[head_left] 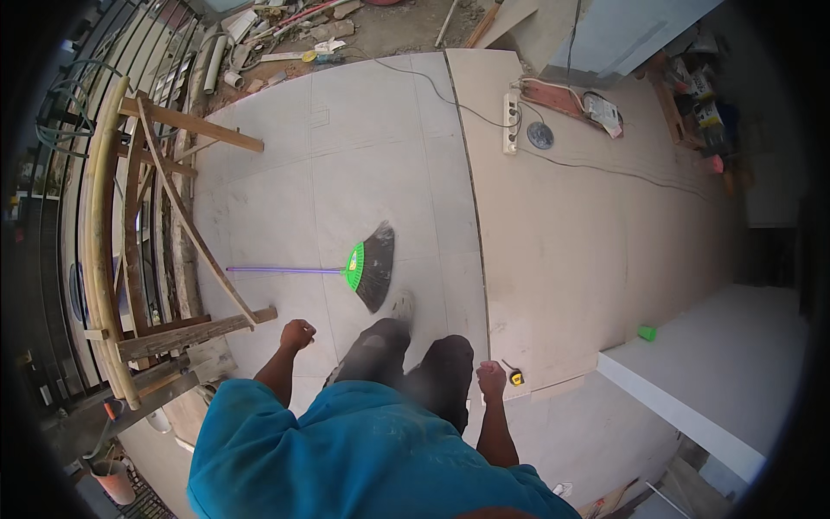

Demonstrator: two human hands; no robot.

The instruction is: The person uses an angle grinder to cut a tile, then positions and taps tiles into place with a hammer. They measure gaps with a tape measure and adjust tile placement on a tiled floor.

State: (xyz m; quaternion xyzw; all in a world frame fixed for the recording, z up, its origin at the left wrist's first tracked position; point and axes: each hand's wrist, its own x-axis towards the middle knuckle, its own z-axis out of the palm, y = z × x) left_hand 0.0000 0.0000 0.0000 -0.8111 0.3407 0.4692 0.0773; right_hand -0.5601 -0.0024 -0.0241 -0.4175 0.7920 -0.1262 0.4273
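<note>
My left hand point(298, 335) hangs beside my left thigh, fingers curled in, with no object showing in it. On the other side, my right hand point(491, 381) is closed in a loose fist with nothing visible in it. Just right of that hand, a yellow and black tape measure point(516, 378) lies on the floor. A broom lies flat on the grey tiles ahead of my feet. Its bristles are dark and dusty point(378, 268), its head is green point(354, 265) and its thin purple handle point(281, 271) points left. Neither hand touches it.
A wooden trestle point(143, 216) stands along the left side. Ahead right, a power strip point(510, 125) with a trailing cable point(605, 172) lies on beige flooring beside a round grey disc point(540, 135). A white ledge point(683, 389) at right bears a small green block point(647, 332). Rubble point(285, 39) lies beyond the tiles.
</note>
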